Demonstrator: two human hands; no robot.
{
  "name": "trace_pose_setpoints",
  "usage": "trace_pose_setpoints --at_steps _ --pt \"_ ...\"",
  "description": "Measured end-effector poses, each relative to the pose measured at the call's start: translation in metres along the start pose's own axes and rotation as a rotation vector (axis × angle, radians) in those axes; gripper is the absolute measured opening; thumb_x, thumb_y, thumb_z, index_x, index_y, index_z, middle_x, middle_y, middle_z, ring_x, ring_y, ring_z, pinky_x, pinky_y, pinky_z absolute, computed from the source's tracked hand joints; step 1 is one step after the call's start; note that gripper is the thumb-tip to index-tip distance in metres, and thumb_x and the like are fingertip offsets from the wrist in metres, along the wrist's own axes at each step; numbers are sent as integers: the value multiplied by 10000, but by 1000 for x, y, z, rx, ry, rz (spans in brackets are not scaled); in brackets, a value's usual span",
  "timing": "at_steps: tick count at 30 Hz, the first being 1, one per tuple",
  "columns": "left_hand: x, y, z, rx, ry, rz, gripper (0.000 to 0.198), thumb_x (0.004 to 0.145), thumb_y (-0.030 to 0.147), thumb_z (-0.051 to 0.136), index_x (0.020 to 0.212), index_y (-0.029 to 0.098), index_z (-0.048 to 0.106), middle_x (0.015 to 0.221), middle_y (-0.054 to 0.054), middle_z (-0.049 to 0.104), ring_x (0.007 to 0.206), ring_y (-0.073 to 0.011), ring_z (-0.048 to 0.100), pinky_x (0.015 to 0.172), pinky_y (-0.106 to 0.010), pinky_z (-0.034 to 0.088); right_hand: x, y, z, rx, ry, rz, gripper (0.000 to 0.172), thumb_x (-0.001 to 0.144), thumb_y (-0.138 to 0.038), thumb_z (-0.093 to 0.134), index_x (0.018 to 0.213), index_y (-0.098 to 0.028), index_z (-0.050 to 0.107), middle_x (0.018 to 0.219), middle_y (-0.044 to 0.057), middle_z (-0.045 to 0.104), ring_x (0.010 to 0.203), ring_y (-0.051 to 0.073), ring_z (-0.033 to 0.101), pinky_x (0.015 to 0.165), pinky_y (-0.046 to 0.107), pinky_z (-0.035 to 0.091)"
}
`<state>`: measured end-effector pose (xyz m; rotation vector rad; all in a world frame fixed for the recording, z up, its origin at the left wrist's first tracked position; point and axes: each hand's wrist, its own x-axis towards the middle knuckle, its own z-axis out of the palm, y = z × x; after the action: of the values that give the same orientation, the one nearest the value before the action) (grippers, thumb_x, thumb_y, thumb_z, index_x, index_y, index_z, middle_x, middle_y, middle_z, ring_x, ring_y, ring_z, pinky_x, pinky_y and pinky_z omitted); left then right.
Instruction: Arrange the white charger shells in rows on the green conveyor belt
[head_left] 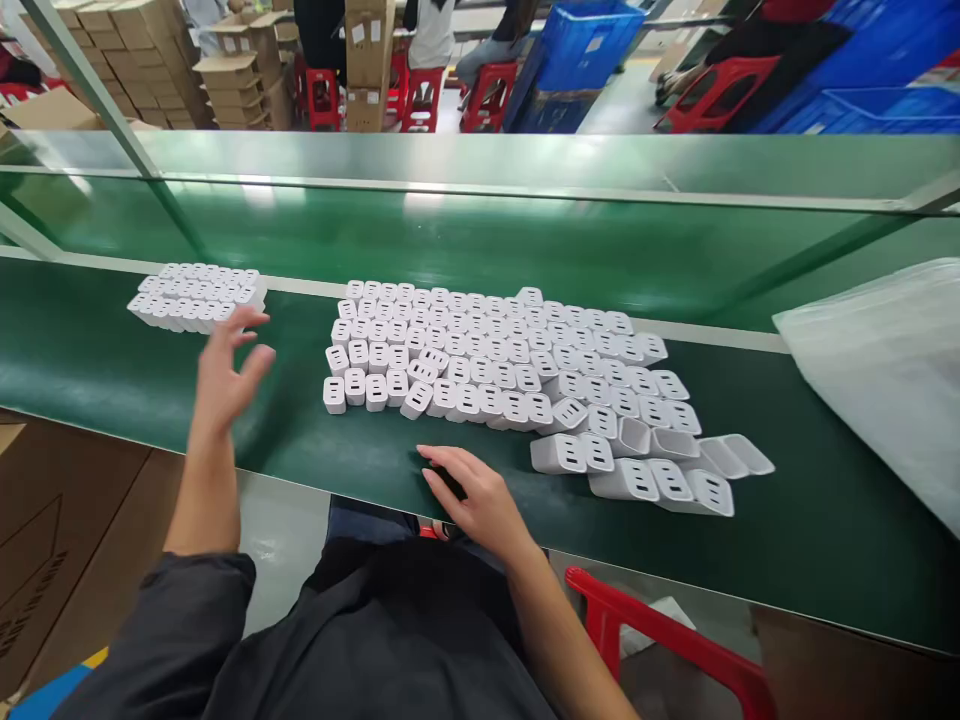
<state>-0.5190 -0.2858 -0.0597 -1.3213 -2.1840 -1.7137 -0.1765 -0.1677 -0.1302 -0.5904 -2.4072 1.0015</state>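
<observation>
White plastic charger housings with slots in their end faces stand in close rows (465,345) across the middle of the green bench. A smaller tight block of the same housings (196,298) stands to the left. At that block's near right corner is my left hand (229,370), fingers spread and nothing in it; whether it touches the block I cannot tell. My right hand (476,495) hovers or rests at the bench's front edge, below the middle rows, thumb and fingers apart and holding nothing. Several housings (660,455) at the right lie tilted, some with their hollow ends showing.
The green bench (750,560) runs across the view, with a clear panel and metal rail (480,188) behind. A translucent plastic bag (885,370) lies at right. Cardboard (60,540) is at lower left, a red chair (675,640) at lower right. People sit on red stools beyond.
</observation>
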Motion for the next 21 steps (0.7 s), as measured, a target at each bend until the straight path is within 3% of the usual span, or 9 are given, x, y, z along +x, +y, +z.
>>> trace_pose_setpoints --at_steps 1,2,4,7,11,15,21 --pt "-17 4 13 77 -172 73 556 808 476 746 1316 312 590 1353 -63 616 1286 -295 563 1049 -464 494 -1 2 7 -42 5 -15 300 987 -336 482 1233 -335 653 1097 70 739 980 257 699 892 453 583" --pt "-32 6 23 126 -271 105 627 806 478 749 1381 350 535 1409 -61 576 1322 -297 530 1065 -470 485 0 3 12 -80 3 -31 315 988 -329 478 1256 -336 643 1118 72 735 994 264 693 910 468 572" --pt "-54 5 38 174 -381 107 736 815 486 741 1472 402 419 1479 -63 505 1365 -294 484 1058 -459 499 3 4 17 -127 -7 -63 345 992 -313 473 1306 -333 616 1162 77 721 1016 260 683 932 461 564" --pt "-69 3 50 222 -424 95 773 834 487 722 1510 428 352 1500 -66 464 1386 -297 456 1060 -457 504 10 2 18 -162 80 -102 381 994 -278 464 1354 -275 590 1192 111 690 1067 242 665 953 407 561" --pt "-69 5 63 401 -445 235 731 860 439 705 1513 418 378 1525 -65 451 1395 -328 421 1149 -508 409 28 -5 22 -347 270 -137 367 983 -252 477 1316 -211 626 1218 147 673 1194 276 608 1047 444 481" --pt "-72 11 76 559 -470 360 601 925 418 621 1495 345 443 1576 -59 417 1386 -341 414 1160 -518 383 45 -8 31 -512 231 -135 423 996 -259 460 1404 -213 560 1460 124 558 1408 290 448 1192 504 293" --pt "-84 12 79 600 -487 401 514 982 362 535 1481 253 473 1552 -43 466 1381 -314 415 1156 -478 399 44 0 40 -534 207 -134 462 1007 -219 436 1465 -191 495 1497 92 536 1452 249 409 1257 513 79"
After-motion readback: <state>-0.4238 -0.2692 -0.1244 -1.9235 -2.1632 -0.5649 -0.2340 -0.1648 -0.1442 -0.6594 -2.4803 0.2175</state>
